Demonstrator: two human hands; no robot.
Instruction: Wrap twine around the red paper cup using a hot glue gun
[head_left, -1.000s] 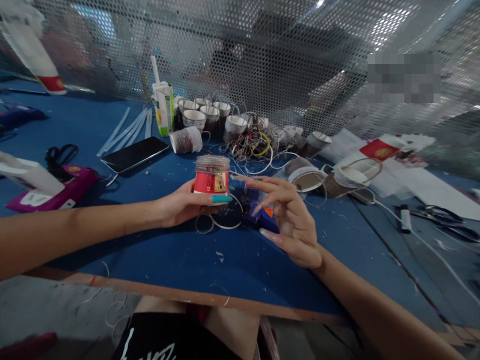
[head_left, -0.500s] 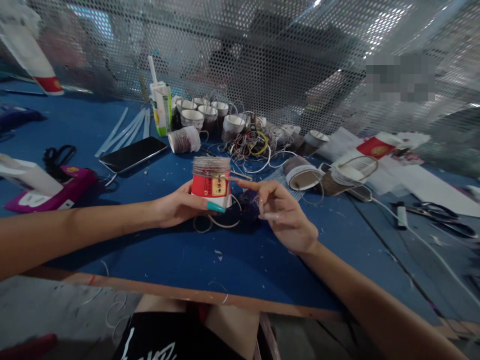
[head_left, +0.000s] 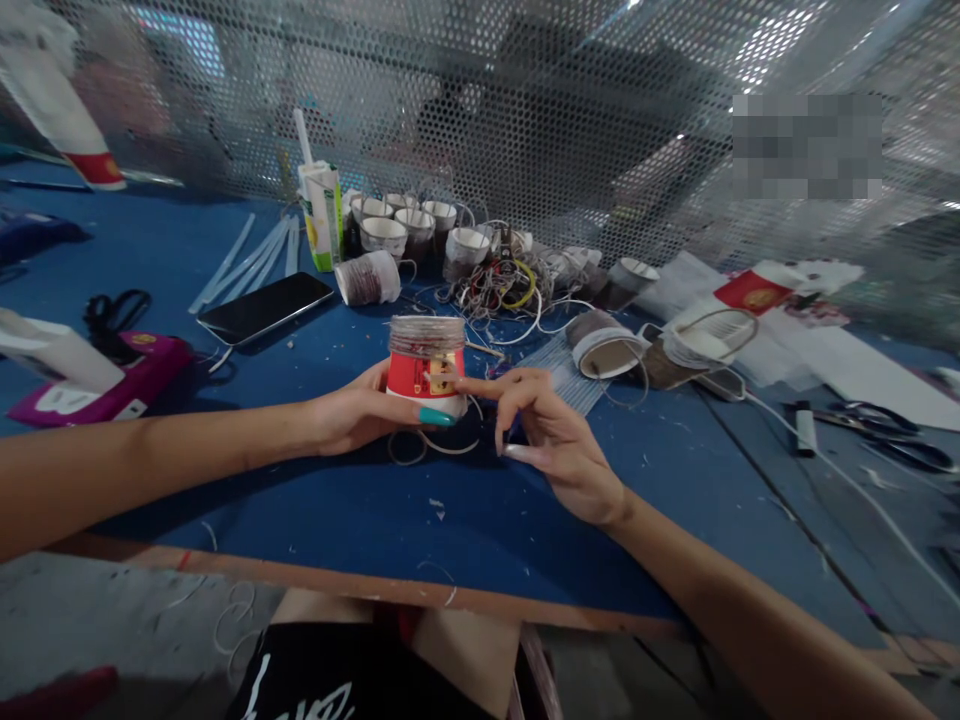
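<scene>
Cup (head_left: 424, 366), red with string-wound top, clasped by left hand (head_left: 358, 410); right hand (head_left: 551, 440) seemingly touches it, fingers loose.

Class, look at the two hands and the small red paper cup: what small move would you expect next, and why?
Probably pressing the loose band end flat: the left hand has its grip on the small red paper cup with banded top, while the right hand has its index fingertip at the cup's side.

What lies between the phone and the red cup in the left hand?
In the head view, bare blue table with small white scraps separates the phone from the red cup held by the left hand.
</scene>
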